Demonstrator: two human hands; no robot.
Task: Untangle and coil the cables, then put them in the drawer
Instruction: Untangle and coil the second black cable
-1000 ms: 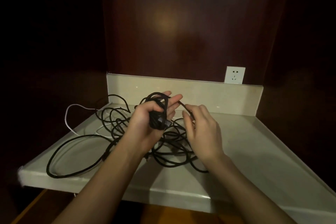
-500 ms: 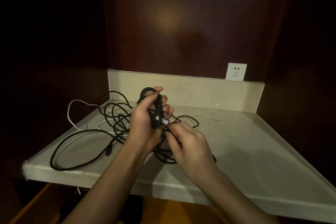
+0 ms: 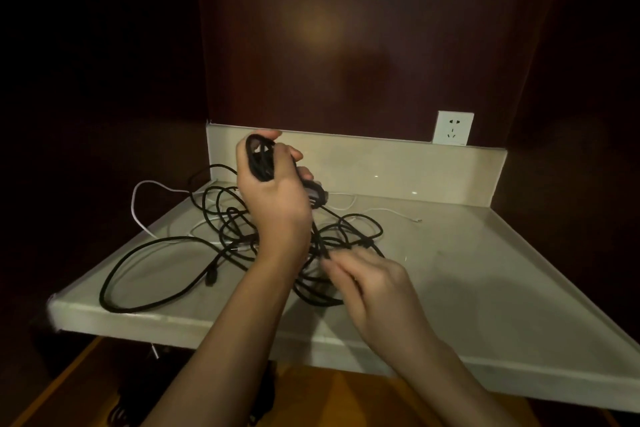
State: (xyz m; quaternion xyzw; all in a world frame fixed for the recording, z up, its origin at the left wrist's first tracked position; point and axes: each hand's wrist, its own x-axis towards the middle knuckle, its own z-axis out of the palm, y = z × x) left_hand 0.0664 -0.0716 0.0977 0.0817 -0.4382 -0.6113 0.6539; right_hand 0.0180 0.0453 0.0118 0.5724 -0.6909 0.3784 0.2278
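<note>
While left fingers [image 3: 273,180] clutch the black coil [image 3: 259,159], right fingers [image 3: 337,267] pinch its strand.

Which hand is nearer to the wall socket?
The left hand. It is raised near the back ledge, left of the socket, gripping a black coil. The right hand is lower, toward the front edge, pinching a black cable.

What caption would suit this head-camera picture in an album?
Left hand grips a black cable coil while right hand pinches a strand from the tangle on a pale counter.
</note>
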